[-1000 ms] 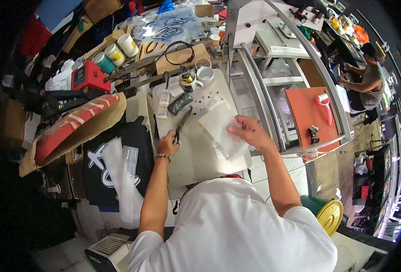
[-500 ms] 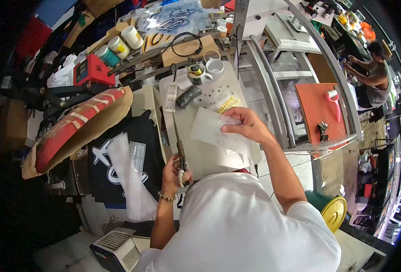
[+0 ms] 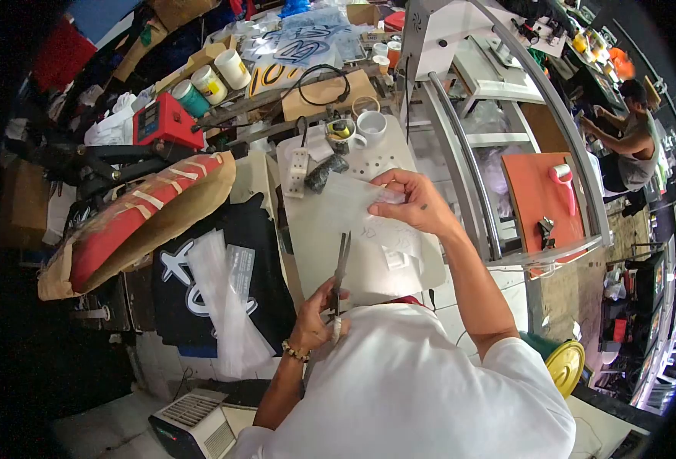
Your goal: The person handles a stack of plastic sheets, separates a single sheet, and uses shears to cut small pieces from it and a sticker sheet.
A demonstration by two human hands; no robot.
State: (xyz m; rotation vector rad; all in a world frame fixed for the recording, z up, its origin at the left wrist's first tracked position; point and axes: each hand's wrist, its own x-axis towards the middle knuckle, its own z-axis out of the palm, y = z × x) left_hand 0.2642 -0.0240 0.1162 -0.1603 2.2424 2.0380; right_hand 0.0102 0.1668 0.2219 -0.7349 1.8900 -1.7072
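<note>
My left hand (image 3: 316, 317), with a beaded bracelet at the wrist, is closed round the handles of a pair of scissors (image 3: 342, 264). The blades point away from me, their tips just below a translucent sheet (image 3: 339, 200). Between thumb and fingers, my right hand (image 3: 416, 203) pinches that sheet near its right side, over the pale work board (image 3: 311, 245). White paper pieces (image 3: 401, 258) lie below my right hand, one with faint marks. Beyond the sheet are a black-wrapped bundle (image 3: 326, 173), a white power strip (image 3: 297, 171) and a white mug (image 3: 371, 130).
Black printed fabric (image 3: 273, 306) with clear plastic strips (image 3: 223, 291) lies to the left, beside a red padded form (image 3: 143, 210) in brown paper. A metal-framed machine (image 3: 460, 145) stands at the right, near an orange board (image 3: 537, 191). Another person (image 3: 632, 138) works far right.
My left hand has brought the scissors right and up, closer to the sheet. The yellow-lettered piece near my right hand is now covered from view. The whole view has shifted slightly.
</note>
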